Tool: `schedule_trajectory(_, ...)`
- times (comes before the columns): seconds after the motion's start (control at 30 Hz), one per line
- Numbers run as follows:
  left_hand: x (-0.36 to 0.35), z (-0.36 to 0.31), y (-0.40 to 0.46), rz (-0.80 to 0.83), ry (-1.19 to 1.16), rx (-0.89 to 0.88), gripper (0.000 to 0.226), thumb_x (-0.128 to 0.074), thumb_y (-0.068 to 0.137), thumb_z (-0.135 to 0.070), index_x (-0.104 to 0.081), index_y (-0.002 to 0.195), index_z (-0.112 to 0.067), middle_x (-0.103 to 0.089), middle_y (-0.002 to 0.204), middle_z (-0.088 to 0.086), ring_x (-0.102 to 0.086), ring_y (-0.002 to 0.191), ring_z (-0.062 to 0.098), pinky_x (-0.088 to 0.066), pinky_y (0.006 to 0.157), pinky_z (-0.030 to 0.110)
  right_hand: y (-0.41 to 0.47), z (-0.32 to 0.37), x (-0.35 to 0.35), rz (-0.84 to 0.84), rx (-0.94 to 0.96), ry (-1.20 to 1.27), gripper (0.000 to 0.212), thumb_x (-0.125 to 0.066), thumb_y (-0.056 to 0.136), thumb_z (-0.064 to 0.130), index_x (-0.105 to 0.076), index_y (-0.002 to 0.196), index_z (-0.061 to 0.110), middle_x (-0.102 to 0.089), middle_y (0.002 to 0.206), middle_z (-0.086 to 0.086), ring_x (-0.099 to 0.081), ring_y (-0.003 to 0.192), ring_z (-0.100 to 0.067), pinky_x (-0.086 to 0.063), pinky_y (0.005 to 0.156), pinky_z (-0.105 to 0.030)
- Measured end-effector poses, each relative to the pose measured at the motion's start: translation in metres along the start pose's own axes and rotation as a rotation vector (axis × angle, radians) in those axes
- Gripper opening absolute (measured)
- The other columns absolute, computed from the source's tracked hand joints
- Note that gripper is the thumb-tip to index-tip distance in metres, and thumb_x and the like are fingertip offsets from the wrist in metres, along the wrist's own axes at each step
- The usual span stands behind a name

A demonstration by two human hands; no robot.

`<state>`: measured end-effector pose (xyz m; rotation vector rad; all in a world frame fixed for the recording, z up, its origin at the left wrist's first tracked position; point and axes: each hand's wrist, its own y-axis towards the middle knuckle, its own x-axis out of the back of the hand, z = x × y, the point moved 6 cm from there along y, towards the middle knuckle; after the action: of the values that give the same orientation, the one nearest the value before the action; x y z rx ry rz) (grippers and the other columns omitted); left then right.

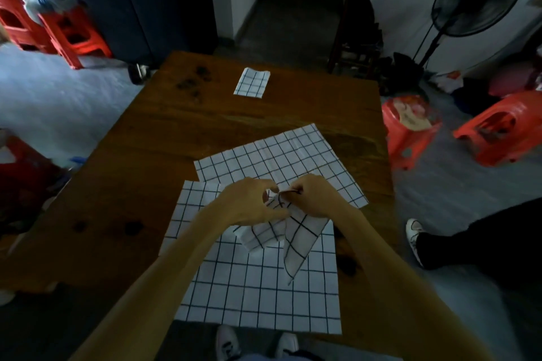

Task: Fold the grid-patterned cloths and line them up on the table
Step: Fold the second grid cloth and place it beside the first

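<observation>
Head view: looks down along two bare forearms over a brown wooden bench.
Nearest: white shoes of the person show at the bottom edge, below the bench's near edge.
Flat cloth, near: a white square cloth with a dark grid pattern lies spread on the near part of the bench, reaching almost to its near edge.
Held cloth: a partly folded white grid-patterned cloth is lifted above the spread one, its loose folds hanging down toward the person.
Left hand: grip curled, thumb and fingers pinching the top edge of the held cloth.
Right hand: grip curled, fingertips pinching the same top edge, touching or just beside the left hand's fingertips.
Flat cloth, middle: a second spread white grid cloth lies behind the hands, turned at an angle; its near edge overlaps the near cloth.
Folded cloth, far: a small folded white grid cloth rests near the far edge of the bench, well apart from the others.
Right of bench: another person's dark trouser leg and white shoe; red plastic stools on the floor.
Far right: a black standing fan.
Far left: stacked red plastic stools.
</observation>
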<state>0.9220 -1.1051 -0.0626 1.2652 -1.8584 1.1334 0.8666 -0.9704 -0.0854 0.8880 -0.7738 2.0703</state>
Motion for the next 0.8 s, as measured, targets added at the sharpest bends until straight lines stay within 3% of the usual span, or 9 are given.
schedule_trajectory(0.13,-0.021,0.019,0.008,0.016,0.015,-0.001,0.018,-0.062,0.085,-0.035,-0.067,0.085,-0.018,-0.061,0.079,-0.003,-0.058,0.074,0.017,-0.046,0.062,0.029,0.000,-0.008,-0.019,0.157,0.014,0.016,0.041,-0.060,0.090,0.041,-0.067,0.074,0.003,-0.057,0.065,-0.010,-0.048,0.057,-0.021,-0.037,0.054,-0.033)
schedule_trajectory(0.2,-0.032,0.037,0.011,0.113,-0.101,0.025,0.021,-0.064,0.085,-0.030,-0.065,0.070,-0.015,-0.058,0.067,0.001,-0.052,0.060,0.015,-0.042,0.058,0.029,-0.001,-0.015,-0.023,0.249,-0.007,0.011,0.041,-0.063,0.087,0.046,-0.070,0.080,0.006,-0.061,0.073,-0.012,-0.053,0.063,-0.024,-0.041,0.058,-0.034)
schedule_trajectory(0.27,-0.042,0.055,0.015,0.197,-0.215,0.054,0.028,-0.066,0.086,-0.028,-0.060,0.061,-0.017,-0.056,0.062,0.002,-0.051,0.057,0.015,-0.043,0.060,0.031,-0.003,-0.028,-0.029,0.346,-0.075,-0.026,0.041,-0.066,0.084,0.048,-0.064,0.069,0.010,-0.052,0.063,-0.006,-0.045,0.055,-0.016,-0.035,0.056,-0.031)
schedule_trajectory(0.37,-0.061,0.082,0.029,0.212,-0.184,0.129,0.016,-0.066,0.086,-0.031,-0.070,0.087,-0.016,-0.068,0.089,0.005,-0.063,0.081,0.021,-0.053,0.078,0.038,0.006,-0.049,-0.040,0.297,-0.169,-0.135,0.032,-0.067,0.085,0.044,-0.060,0.069,0.016,-0.057,0.068,-0.004,-0.053,0.063,-0.014,-0.041,0.062,-0.029)
schedule_trajectory(0.43,-0.079,0.094,0.036,0.145,0.011,0.217,0.033,-0.063,0.087,-0.034,-0.060,0.116,-0.017,-0.062,0.115,0.004,-0.058,0.102,0.022,-0.047,0.091,0.038,0.015,-0.065,-0.054,0.169,-0.219,-0.284,0.035,-0.064,0.088,0.043,-0.063,0.110,0.016,-0.065,0.109,-0.008,-0.059,0.103,-0.022,-0.045,0.088,-0.036)
schedule_trajectory(0.47,-0.088,0.095,0.037,0.083,0.132,0.243,0.043,-0.060,0.089,-0.032,-0.050,0.129,-0.018,-0.054,0.126,0.007,-0.052,0.113,0.024,-0.042,0.098,0.039,0.017,-0.073,-0.067,0.136,-0.239,-0.366,0.049,-0.062,0.089,0.043,-0.052,0.130,0.017,-0.055,0.131,-0.009,-0.048,0.124,-0.026,-0.037,0.103,-0.042)
schedule_trajectory(0.53,-0.107,0.088,0.034,-0.068,0.205,0.252,0.055,-0.056,0.090,-0.023,-0.035,0.140,-0.017,-0.039,0.141,0.011,-0.039,0.128,0.027,-0.030,0.108,0.040,0.013,-0.080,-0.097,0.082,-0.229,-0.445,0.060,-0.054,0.094,0.038,-0.031,0.146,0.018,-0.029,0.153,-0.010,-0.017,0.144,-0.030,-0.016,0.117,-0.049)
schedule_trajectory(0.63,-0.146,0.071,0.023,-0.138,0.135,0.237,0.059,-0.052,0.090,-0.017,-0.028,0.144,-0.015,-0.026,0.150,0.011,-0.024,0.139,0.026,-0.020,0.115,0.040,-0.001,-0.078,-0.137,0.004,-0.189,-0.416,0.055,-0.044,0.099,0.025,-0.022,0.149,0.017,-0.014,0.159,-0.008,0.000,0.148,-0.027,0.001,0.118,-0.046)
schedule_trajectory(0.8,-0.197,0.057,0.020,-0.002,0.137,0.203,0.077,-0.048,0.092,-0.020,0.003,0.150,-0.012,0.012,0.157,0.013,0.014,0.144,0.028,0.004,0.118,0.047,-0.012,-0.083,-0.177,0.014,-0.080,-0.319,0.069,-0.052,0.093,0.013,-0.016,0.152,0.012,-0.005,0.161,-0.011,0.010,0.147,-0.025,0.009,0.117,-0.038)
